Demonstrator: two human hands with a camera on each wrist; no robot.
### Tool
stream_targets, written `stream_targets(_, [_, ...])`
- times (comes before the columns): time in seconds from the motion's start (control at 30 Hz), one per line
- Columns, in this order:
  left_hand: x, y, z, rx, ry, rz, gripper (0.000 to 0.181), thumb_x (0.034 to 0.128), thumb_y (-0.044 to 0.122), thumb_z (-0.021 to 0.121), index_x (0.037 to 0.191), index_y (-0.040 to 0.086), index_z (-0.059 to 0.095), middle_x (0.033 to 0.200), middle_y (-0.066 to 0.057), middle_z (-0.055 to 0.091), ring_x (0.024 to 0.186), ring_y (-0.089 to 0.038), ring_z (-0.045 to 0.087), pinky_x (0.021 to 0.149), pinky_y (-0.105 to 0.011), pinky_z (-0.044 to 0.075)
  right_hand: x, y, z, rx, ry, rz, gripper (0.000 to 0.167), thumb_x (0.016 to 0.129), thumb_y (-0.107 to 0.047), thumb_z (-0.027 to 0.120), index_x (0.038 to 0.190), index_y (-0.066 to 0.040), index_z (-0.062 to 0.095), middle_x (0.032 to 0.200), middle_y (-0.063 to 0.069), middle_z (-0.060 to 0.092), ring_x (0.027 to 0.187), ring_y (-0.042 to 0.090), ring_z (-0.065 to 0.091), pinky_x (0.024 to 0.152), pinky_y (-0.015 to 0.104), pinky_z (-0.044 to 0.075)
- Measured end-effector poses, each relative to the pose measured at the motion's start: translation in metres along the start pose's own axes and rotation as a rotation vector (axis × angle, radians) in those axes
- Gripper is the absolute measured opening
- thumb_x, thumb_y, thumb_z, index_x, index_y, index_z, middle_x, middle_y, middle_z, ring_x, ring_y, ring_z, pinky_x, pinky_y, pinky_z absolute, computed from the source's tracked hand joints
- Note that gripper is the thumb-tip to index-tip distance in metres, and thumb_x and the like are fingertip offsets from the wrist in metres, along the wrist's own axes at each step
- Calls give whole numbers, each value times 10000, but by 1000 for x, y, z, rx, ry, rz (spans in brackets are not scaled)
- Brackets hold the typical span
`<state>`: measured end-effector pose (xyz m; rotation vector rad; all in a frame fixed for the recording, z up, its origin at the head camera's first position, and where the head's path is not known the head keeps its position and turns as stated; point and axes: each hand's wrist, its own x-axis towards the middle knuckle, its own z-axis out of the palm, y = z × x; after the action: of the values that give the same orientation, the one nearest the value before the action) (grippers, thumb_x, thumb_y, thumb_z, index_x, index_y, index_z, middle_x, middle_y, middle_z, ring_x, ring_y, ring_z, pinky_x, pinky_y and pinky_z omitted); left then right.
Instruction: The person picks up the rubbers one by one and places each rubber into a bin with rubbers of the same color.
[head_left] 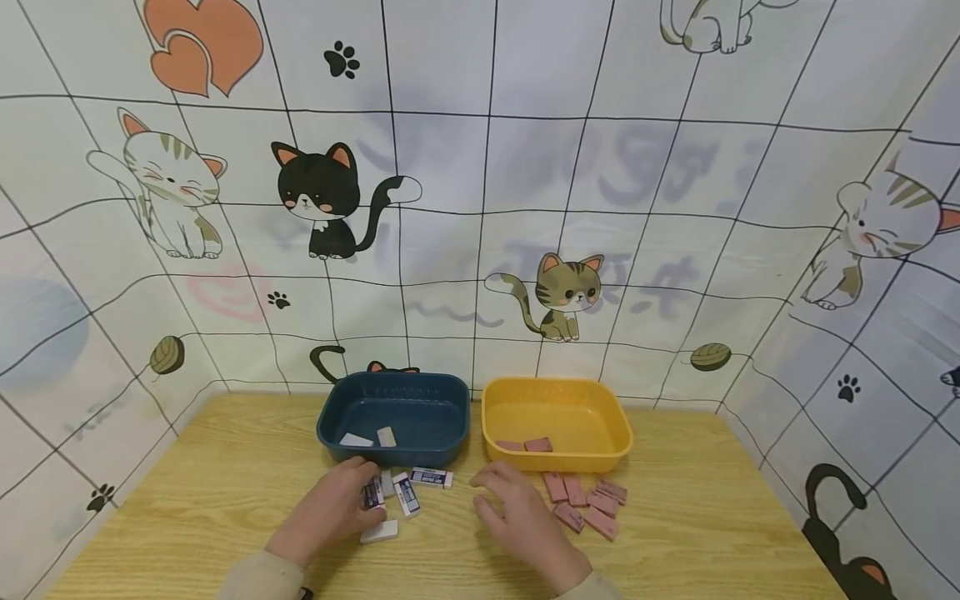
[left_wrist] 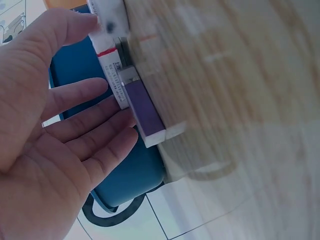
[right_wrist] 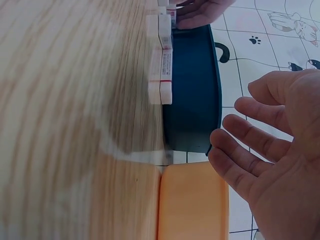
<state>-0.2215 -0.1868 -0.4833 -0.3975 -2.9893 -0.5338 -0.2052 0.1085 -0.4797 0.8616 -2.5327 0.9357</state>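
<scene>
My left hand is over a group of white erasers in printed sleeves, in front of the blue bin. Its thumb stands apart from loosely bent fingers. One sleeved eraser lies between thumb and fingers in the head view; the left wrist view shows fingertips beside a purple-sleeved eraser, contact unclear. Close by are another sleeved eraser, one lying crosswise and a plain white eraser. My right hand, holding nothing, hovers with relaxed fingers before the yellow bin.
Several pink blocks lie right of my right hand. Two more pink pieces are inside the yellow bin, and two whitish pieces in the blue one. Both bins stand at the back of the wooden table, against a cat-patterned wall covering.
</scene>
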Motion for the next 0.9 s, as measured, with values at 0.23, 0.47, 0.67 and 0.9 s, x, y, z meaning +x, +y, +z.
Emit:
stream_targets(0.23, [-4,7,-6,2,23,22,451,729,263,896,1096,60,731,905,35,587,782,-108,492,716,-326,504,0,-2,1,8,-11,1,120,958,-63,689,1070,-72,731,1118,-23,654,1041,148,630,897,385,563])
stream_targets(0.47, [-4,14,-13,3,55,69,376,755,260,860,1044,61,725,917,23,619,786,-105,505,727,-332,530,0,0,4,8,-6,-9,127,953,-60,700,1076,-73,728,1113,-18,652,1034,141,627,898,378,563])
stream_targets(0.67, [-3,18,-18,47,106,134,365,758,249,819,1039,33,729,923,4,642,799,-111,519,726,-329,534,0,-1,4,10,-2,-21,134,952,-67,697,1082,-70,727,1123,2,659,1045,153,631,908,384,561])
stream_targets(0.9, [0,25,-24,58,124,162,379,773,237,807,1076,22,733,976,-44,691,846,-148,596,792,-370,580,1,-4,1,19,-8,-24,131,959,-66,689,1083,-83,725,1125,3,657,1052,155,628,913,386,560])
